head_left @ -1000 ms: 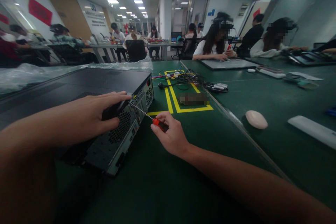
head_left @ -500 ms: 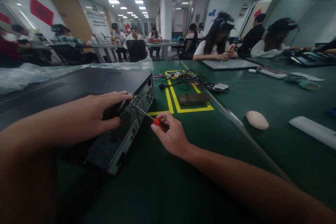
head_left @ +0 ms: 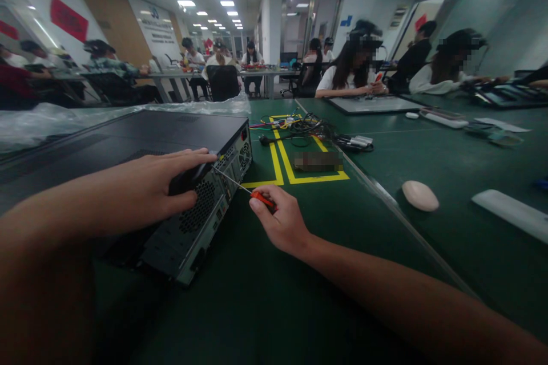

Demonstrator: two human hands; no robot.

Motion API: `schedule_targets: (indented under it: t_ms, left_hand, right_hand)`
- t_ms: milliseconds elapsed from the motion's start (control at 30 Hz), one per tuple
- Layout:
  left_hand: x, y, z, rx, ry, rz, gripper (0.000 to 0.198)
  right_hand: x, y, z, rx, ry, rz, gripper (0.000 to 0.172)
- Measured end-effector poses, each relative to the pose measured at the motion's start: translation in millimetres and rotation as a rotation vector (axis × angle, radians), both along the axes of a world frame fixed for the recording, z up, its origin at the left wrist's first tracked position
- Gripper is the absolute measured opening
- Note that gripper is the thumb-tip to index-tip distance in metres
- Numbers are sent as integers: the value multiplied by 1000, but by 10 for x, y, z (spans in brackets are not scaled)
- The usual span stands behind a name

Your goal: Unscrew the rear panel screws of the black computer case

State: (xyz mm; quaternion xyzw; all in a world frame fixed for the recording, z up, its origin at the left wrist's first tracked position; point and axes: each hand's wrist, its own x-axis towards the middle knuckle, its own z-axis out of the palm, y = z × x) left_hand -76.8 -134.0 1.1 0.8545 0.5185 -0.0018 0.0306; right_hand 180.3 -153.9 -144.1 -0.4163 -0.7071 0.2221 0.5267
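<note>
at the left of the green surface (head_left: 274, 308) lies a black desktop computer case (head_left: 188, 128), flat on its broad side, its rear panel (head_left: 216, 205) turned towards the right hand (head_left: 280, 219); the left hand (head_left: 165, 179) rests palm-down over the top rear edge, fingers nearly straight and thumb set apart, with a dark piece (head_left: 186, 181) between them; whether that is gripped i cannot tell; the right hand is wrapped round the red-orange handle of a screwdriver (head_left: 262, 199), whose thin shaft reaches to the rear panel beside the left hand; whether the tip touches is too small to make out; the case is probably heavy and stiff, its smooth top giving fingers little purchase; best taken low by opposite sides, clear of the perforated vents (head_left: 196, 209), where thin metal could nick skin; the screwdriver should be light and rigid, held by its handle, though its slim shaft might skid if pushed off line; beyond the case's rear corner, a tangle of cables (head_left: 310, 126) lies near yellow tape (head_left: 319, 178), likely soft and apt to snag
</note>
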Motion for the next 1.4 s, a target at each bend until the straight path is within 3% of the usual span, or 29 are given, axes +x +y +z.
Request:
schedule_targets:
  t_ms: [333, 500, 733, 833, 967, 1067, 1167, 1300, 1400]
  left_hand:
    - [-7, 15, -23, 1, -15, -7, 74]
    - [-12, 5, -16, 5, 1, 14, 77]
    - [27, -41, 19, 29, -58, -17, 74]
    - [43, -34, 96, 11, -34, -41, 76]
    - [148, 41, 327, 19, 64, -22, 82]
    - [344, 234, 505, 26, 123, -40, 86]
    - [595, 576, 568, 69, 158, -97, 96]
    - [847, 1129, 431, 171, 207, -174, 95]
    - [941, 1470, 256, 239, 218, -153, 94]
  right_hand:
    - [-8, -17, -29, -55, 16, 11, 26]
    - [-14, -3, -44, -30, 9, 21, 14]
    - [-13, -6, -25, -2, 7, 13, 12]
    - [-3, -1, -40, 9, 14, 8, 12]
    - [21, 10, -62, 22, 12, -4, 16]
    - [38, 17, -61, 36, -2, -9, 18]
    - [42, 18, -54, 48, -21, -12, 19]
    - [19, 9, -65, 70, -8, -16, 17]
    - [-2, -1, -80, 64, 5, -25, 18]
